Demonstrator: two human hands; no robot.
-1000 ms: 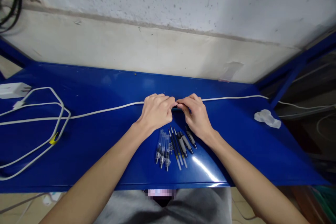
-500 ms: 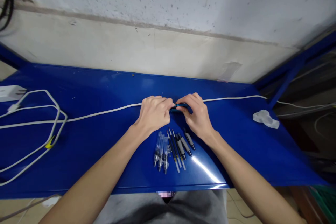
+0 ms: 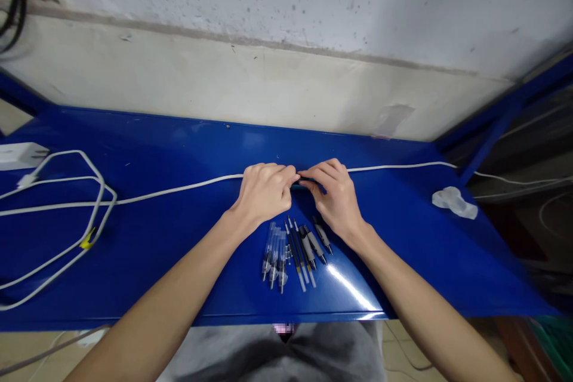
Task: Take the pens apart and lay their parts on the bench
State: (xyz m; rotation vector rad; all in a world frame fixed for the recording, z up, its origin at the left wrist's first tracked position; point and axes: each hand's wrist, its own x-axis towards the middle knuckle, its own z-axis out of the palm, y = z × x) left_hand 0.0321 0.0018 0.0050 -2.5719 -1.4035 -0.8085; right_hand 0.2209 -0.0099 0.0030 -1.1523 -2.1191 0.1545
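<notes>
My left hand (image 3: 267,191) is curled closed, its thumb and forefinger pressed together at the right. Facing it, my right hand (image 3: 332,194) pinches from the other side, and the fingertips of both almost meet. Between them shows a thin dark sliver of a pen (image 3: 301,178), mostly covered by the fingers. Just below the hands lie pen parts in a row. Clear pen barrels (image 3: 274,256) with push-button ends are at the left, and small springs (image 3: 289,253) beside them. Dark ink refills (image 3: 299,253) sit in the middle, and grey pen grips (image 3: 316,245) to the right.
A white cable (image 3: 179,188) runs across the blue shelf (image 3: 179,274) behind the hands. At left are its loops and a white charger (image 3: 22,156). Crumpled white plastic (image 3: 454,202) lies at right. A wall (image 3: 250,83) stands behind the shelf.
The hands have drawn slightly closer together, and less of the pen shows between the fingers. The laid-out parts have not moved on the shelf; the view has shifted slightly.
</notes>
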